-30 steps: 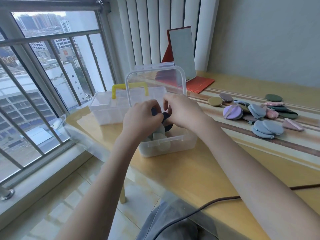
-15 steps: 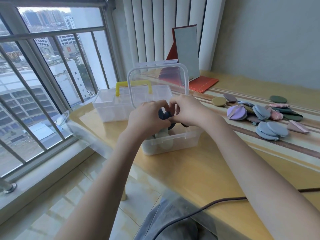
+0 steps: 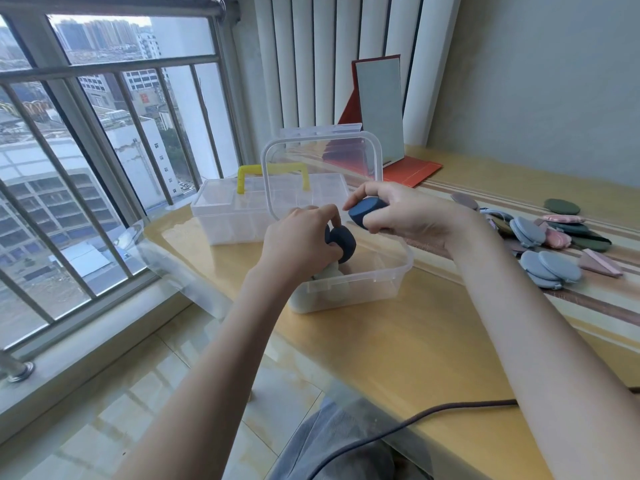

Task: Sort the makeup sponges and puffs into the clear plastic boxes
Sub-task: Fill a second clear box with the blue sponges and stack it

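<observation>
Red folding mirror upright, upper centre | dark cable across table, lower right | window bars left

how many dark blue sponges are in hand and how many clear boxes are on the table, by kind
dark blue sponges: 2, one held in the left hand at, one in the right hand at
clear boxes: 2, the open box and the yellow-handled box
total: 4

The open box gaped upward, its raised lid walling the far side. Bare bench lay in front; the puff pile crowded the right.
</observation>
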The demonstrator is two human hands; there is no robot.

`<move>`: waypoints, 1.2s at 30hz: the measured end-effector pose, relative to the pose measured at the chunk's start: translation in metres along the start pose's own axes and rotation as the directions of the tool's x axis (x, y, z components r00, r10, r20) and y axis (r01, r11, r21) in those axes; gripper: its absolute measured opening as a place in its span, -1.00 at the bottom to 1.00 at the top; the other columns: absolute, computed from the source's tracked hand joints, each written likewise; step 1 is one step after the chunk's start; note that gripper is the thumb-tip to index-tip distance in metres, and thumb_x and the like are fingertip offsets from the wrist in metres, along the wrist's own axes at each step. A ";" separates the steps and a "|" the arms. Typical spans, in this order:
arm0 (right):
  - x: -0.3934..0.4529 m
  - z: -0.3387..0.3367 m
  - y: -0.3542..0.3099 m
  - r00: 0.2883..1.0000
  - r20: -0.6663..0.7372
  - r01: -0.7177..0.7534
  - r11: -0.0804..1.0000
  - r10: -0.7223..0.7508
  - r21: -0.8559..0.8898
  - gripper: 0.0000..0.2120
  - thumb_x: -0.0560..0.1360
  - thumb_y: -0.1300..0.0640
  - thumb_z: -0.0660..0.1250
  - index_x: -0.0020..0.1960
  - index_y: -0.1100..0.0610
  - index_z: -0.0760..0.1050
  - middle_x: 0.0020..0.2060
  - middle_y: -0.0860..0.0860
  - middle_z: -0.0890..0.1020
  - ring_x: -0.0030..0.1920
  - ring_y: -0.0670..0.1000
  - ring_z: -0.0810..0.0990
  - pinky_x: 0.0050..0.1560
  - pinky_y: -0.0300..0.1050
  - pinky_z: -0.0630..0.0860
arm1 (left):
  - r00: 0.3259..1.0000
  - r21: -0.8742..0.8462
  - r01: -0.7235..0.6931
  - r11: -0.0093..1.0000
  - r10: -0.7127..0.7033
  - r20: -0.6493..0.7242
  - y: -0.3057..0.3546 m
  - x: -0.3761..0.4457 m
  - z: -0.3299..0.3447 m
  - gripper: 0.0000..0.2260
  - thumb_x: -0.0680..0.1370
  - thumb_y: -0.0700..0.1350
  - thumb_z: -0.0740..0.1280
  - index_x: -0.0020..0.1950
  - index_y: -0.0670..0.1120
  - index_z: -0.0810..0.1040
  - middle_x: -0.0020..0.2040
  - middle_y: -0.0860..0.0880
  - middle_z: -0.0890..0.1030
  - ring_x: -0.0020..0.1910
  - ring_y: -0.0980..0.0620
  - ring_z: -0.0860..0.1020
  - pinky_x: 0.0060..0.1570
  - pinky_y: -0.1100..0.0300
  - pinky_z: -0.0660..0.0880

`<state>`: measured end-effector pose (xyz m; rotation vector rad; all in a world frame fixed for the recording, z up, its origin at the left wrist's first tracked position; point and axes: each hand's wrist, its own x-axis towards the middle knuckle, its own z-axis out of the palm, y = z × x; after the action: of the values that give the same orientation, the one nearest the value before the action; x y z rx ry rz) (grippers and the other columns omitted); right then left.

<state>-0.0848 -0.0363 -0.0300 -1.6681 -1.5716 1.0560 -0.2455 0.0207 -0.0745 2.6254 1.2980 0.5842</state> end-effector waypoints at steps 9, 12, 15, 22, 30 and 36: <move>0.000 0.007 -0.009 0.996 -0.090 -0.048 0.882 0.006 -0.470 -0.71 0.30 0.10 0.58 -0.05 0.06 0.54 -0.11 -0.04 0.63 -0.04 0.02 0.61 0.07 0.02 0.57 | 1.000 -0.013 0.004 1.000 -0.004 -0.024 0.003 -0.003 -0.002 -0.72 0.43 -0.05 0.38 0.13 0.03 0.48 -0.12 0.06 0.46 -0.09 0.02 0.43 -0.39 0.22 0.24; -0.003 0.007 -0.012 0.996 -0.065 -0.091 0.853 0.067 -0.514 -0.71 0.31 0.17 0.58 -0.03 0.08 0.57 -0.05 0.01 0.66 0.00 0.06 0.63 0.14 0.06 0.55 | 1.000 -0.018 0.019 1.000 -0.020 -0.023 0.003 -0.003 -0.002 -0.72 0.44 -0.07 0.36 0.13 0.03 0.48 -0.12 0.06 0.46 -0.10 0.02 0.42 -0.37 0.21 0.26; -0.004 0.014 -0.013 0.997 -0.054 -0.079 0.872 0.061 -0.483 -0.69 0.31 0.27 0.56 -0.01 0.12 0.54 -0.01 0.06 0.66 0.00 0.09 0.64 0.04 -0.02 0.59 | 1.000 -0.021 0.022 1.000 -0.022 -0.022 0.003 -0.002 -0.001 -0.71 0.43 -0.07 0.36 0.14 0.03 0.49 -0.09 0.05 0.48 -0.10 0.01 0.41 -0.27 0.16 0.34; 0.007 0.022 -0.002 0.995 -0.047 -0.096 0.909 0.084 -0.406 -0.68 0.28 0.37 0.55 -0.14 0.12 0.48 -0.04 0.11 0.66 -0.09 0.10 0.68 -0.17 -0.14 0.64 | 0.999 -0.032 0.035 0.999 -0.036 -0.039 0.001 -0.003 0.001 -0.70 0.42 -0.11 0.34 0.15 0.00 0.49 -0.11 0.07 0.44 -0.08 0.01 0.40 -0.23 0.14 0.34; 0.012 0.022 0.003 0.993 -0.114 -0.034 0.949 -0.002 -0.312 -0.63 0.27 0.40 0.53 -0.08 0.07 0.52 0.01 0.07 0.67 0.00 0.06 0.65 -0.17 -0.18 0.55 | 0.999 -0.063 0.029 0.998 -0.031 -0.024 -0.003 -0.004 -0.001 -0.56 0.40 -0.14 0.35 0.23 0.13 0.38 0.11 0.04 0.52 0.09 -0.03 0.45 -0.08 -0.02 0.53; 0.011 0.019 0.003 0.998 -0.058 -0.045 0.965 0.031 -0.257 -0.62 0.30 0.41 0.51 0.00 0.09 0.51 -0.01 0.06 0.64 -0.04 0.05 0.65 -0.23 -0.21 0.61 | 0.999 -0.022 0.032 0.999 -0.033 -0.033 0.000 -0.004 -0.003 -0.74 0.46 -0.15 0.32 0.09 0.11 0.59 0.08 0.02 0.49 0.10 -0.03 0.43 -0.17 0.08 0.43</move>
<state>-0.0999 -0.0278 -0.0431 -1.8882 -1.7065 0.8452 -0.2488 0.0171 -0.0724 2.5833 1.3334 0.6364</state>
